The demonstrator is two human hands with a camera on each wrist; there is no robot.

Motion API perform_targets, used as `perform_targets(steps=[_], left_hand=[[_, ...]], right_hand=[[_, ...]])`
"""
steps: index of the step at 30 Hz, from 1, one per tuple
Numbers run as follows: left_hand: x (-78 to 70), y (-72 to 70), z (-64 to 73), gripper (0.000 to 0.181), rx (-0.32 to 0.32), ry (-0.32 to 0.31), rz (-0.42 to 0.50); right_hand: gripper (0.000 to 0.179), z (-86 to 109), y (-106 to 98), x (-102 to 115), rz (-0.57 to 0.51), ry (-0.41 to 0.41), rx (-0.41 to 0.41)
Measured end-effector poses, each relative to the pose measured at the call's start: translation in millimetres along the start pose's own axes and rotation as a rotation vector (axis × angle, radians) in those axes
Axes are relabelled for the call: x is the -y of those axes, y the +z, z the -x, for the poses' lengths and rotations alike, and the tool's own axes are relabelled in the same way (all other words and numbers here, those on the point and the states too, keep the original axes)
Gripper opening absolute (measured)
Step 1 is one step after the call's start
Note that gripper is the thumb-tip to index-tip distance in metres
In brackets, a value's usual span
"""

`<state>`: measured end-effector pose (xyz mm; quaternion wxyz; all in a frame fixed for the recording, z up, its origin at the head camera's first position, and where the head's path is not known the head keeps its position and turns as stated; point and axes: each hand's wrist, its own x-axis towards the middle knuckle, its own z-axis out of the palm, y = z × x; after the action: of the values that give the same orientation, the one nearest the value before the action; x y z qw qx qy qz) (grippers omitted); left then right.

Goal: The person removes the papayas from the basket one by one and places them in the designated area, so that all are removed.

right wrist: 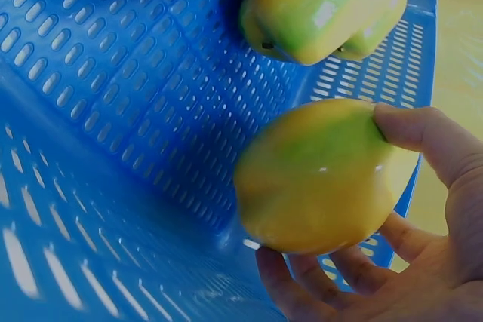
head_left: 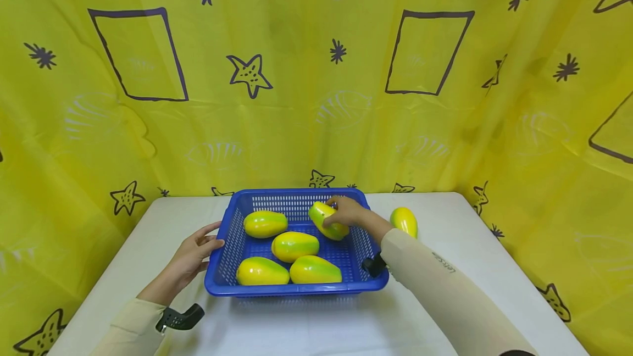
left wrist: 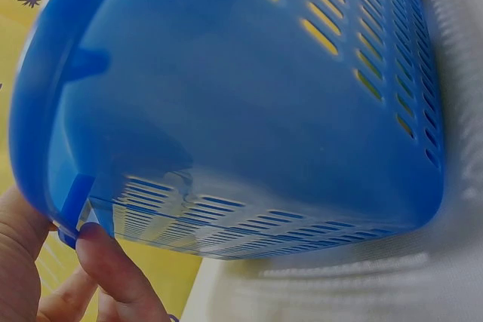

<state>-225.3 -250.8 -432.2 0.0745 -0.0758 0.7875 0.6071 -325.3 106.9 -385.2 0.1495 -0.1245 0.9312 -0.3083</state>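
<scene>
My right hand [head_left: 352,214] holds a yellow-green papaya [head_left: 318,213] inside the back right corner of the blue plastic basket [head_left: 296,290]. In the right wrist view, the thumb lies on one side of this papaya [right wrist: 317,179] and the fingers curl under the other. Several more papayas lie in the basket, among them a middle one [head_left: 295,246] and two along the front wall. At the basket's left side, my left hand [head_left: 188,255] grips the rim between thumb and fingers, as the left wrist view shows at the basket's edge [left wrist: 34,133].
Outside the basket, to its right, another papaya [head_left: 404,221] lies on the white table [head_left: 306,326], partly behind the right forearm. A yellow patterned curtain [head_left: 296,125] hangs behind and at both sides of the table.
</scene>
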Motion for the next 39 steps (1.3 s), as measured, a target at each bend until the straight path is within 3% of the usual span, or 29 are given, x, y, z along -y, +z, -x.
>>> perform_targets(steps=[13,23,32,39], left_hand=[[-0.2,0.3,0.0,0.07,0.001,0.005,-0.011],[1.9,-0.4,-2.1,0.069,0.007,-0.01,0.0],[0.1,-0.6,-1.3,0.069,0.006,-0.018,-0.014],[-1.6,-0.2,0.3,0.069,0.006,-0.019,-0.016]], right_hand=[[0.072,0.7,-11,-1,-0.219,0.131,0.084],[0.074,1.8,-22,0,-0.327,0.212,0.15],[0.075,0.6,-27,-2,-0.467,0.259,0.198],[0.075,-1.5,-29,-6,-0.511,0.271,0.22]])
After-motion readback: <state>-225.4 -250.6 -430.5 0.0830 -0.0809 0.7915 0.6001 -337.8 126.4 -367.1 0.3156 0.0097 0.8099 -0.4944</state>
